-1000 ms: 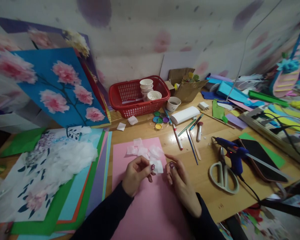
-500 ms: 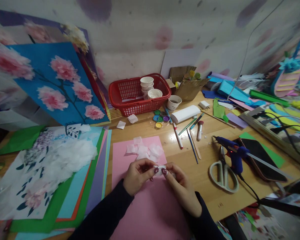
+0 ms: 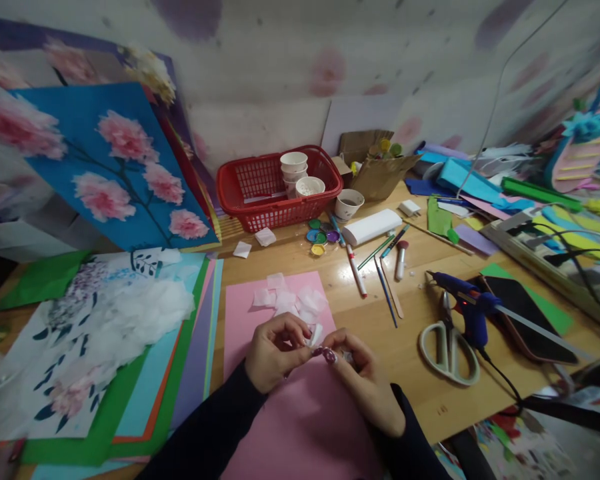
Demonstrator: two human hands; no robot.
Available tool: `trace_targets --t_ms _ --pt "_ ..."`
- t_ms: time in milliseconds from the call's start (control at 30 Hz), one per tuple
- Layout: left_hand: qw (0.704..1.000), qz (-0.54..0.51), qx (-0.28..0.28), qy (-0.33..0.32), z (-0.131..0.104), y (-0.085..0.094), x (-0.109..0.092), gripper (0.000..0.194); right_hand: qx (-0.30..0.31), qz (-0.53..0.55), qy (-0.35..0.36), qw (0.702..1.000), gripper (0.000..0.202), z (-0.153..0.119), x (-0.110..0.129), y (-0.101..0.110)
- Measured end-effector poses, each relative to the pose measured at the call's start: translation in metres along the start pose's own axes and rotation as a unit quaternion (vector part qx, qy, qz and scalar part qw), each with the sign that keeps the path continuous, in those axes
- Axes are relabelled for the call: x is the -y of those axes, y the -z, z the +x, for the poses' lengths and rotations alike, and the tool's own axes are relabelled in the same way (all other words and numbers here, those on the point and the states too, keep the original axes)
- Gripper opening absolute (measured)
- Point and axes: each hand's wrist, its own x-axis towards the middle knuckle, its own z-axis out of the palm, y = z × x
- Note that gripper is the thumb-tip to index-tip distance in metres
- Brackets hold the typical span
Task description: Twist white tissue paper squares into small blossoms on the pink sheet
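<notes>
Between the fingertips of my left hand [image 3: 279,352] and my right hand [image 3: 363,377] is a small piece of white tissue paper [image 3: 315,335], folded or gathered. Both hands are closed in a pinch, thumbs and forefingers meeting at its lower end, and part of it sticks up. My fingers hide the rest. Under my hands lies a sheet of pink paper [image 3: 300,423]. Just beyond my fingertips, several pale pink tissue squares [image 3: 285,298] are spread loosely on that sheet.
To the right lie scissors [image 3: 450,353], a blue glue gun [image 3: 467,303] and a phone [image 3: 527,313]. Brushes and a marker [image 3: 357,272] lie beyond the pink sheet, near a red basket [image 3: 250,217] with paper cups. White tissue [image 3: 145,307] covers coloured sheets at left.
My fingers have turned the white tissue paper, so it now stands up at a slant between them instead of stretching flat across. My hands stay in nearly the same place.
</notes>
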Motion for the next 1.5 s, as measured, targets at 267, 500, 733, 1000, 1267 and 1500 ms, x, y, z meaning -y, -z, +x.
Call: trace_targets --t_ms 267,500,733,1000,1267,1500 --pt "0.973 0.199 0.008 -0.115 -0.005 -0.006 -0.008 0.017 -0.006 -0.008 -0.005 1.0 0.027 0.003 -0.002 -0.002" --pt "0.962 0.235 0.01 -0.137 -0.009 -0.008 -0.005 0.019 -0.011 0.033 -0.008 0.999 0.024 0.005 -0.006 0.0" --pt "0.977 0.206 0.001 -0.047 -0.007 -0.007 -0.006 0.013 -0.052 0.091 -0.039 0.994 0.025 0.005 -0.004 0.001" --pt "0.967 0.235 -0.017 -0.097 -0.002 -0.002 -0.001 0.019 -0.039 0.032 -0.007 0.999 0.024 0.005 -0.009 0.001" --pt "0.967 0.236 -0.024 -0.098 -0.003 -0.004 -0.001 0.018 -0.037 0.036 0.005 0.999 0.021 0.004 -0.011 0.001" --pt "0.965 0.238 -0.009 -0.109 -0.002 -0.006 -0.007 0.016 -0.038 0.057 0.009 0.998 0.021 0.004 -0.013 0.002"
